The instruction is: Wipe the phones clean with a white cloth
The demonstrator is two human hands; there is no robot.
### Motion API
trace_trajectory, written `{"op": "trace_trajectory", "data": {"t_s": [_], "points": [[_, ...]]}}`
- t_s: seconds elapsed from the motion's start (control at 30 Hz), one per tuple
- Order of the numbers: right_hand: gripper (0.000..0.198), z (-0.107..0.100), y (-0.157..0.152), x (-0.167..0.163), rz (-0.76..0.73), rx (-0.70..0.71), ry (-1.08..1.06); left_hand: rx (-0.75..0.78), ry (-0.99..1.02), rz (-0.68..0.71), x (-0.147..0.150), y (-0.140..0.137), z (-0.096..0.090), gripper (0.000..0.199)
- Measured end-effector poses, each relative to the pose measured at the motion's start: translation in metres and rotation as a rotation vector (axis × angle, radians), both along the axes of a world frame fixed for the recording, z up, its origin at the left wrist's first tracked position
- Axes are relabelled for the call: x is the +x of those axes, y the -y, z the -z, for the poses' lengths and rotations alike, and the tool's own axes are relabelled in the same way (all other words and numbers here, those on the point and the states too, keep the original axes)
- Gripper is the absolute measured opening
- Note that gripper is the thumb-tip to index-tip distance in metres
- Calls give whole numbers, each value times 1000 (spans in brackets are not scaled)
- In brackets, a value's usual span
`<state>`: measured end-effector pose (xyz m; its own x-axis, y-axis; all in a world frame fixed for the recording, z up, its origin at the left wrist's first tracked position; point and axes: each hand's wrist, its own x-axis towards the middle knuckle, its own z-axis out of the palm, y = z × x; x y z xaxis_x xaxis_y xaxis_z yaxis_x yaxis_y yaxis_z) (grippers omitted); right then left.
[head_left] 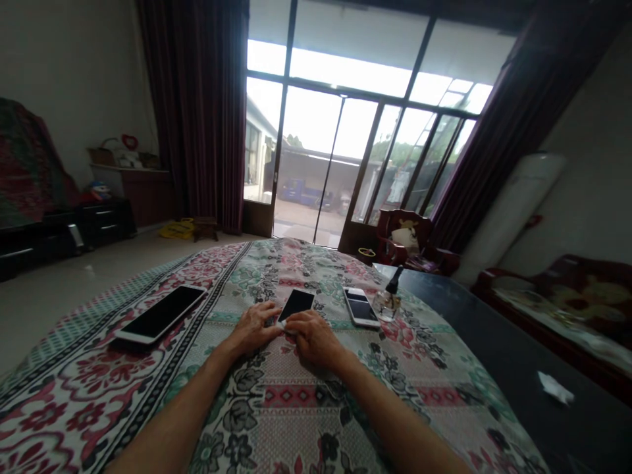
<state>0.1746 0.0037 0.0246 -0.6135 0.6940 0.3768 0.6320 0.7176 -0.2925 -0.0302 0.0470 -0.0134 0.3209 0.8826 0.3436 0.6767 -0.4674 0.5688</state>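
A smartphone point(297, 300) with a dark screen lies face up on the patterned tablecloth, between my hands. My left hand point(253, 327) grips its left side, fingers along the edge and thumb near the lower corner. Bent over the phone's lower end, my right hand point(315, 336) pinches a small white piece, which looks like tissue point(282, 325); the fingers hide most of it. To the right lies a white smartphone point(362, 308), close to a clear glass bottle point(388, 306) with a black top. A larger white tablet point(162, 315) rests farther left.
The floral tablecloth point(291, 395) covers a rounded table. At its right stands a dark table point(498, 355) with a crumpled white tissue point(555, 387). Beyond are a wooden armchair point(402, 230), a sofa point(567, 296), glass doors point(316, 164) and purple curtains point(205, 118).
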Motion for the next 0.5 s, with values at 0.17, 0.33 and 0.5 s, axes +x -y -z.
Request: {"op": "trace_trajectory", "data": {"t_s": [0.17,0.33,0.5], "points": [[39,-1,-2,9,54,-4,-5,-21,-48,0,0,2,-1,46],[41,-6,-36,17,222,-9,49,-9,-44,40,-1,3,-6,46],[41,-8,-76,20,345,-22,123,-29,-62,39,-1,3,-8,46]]}}
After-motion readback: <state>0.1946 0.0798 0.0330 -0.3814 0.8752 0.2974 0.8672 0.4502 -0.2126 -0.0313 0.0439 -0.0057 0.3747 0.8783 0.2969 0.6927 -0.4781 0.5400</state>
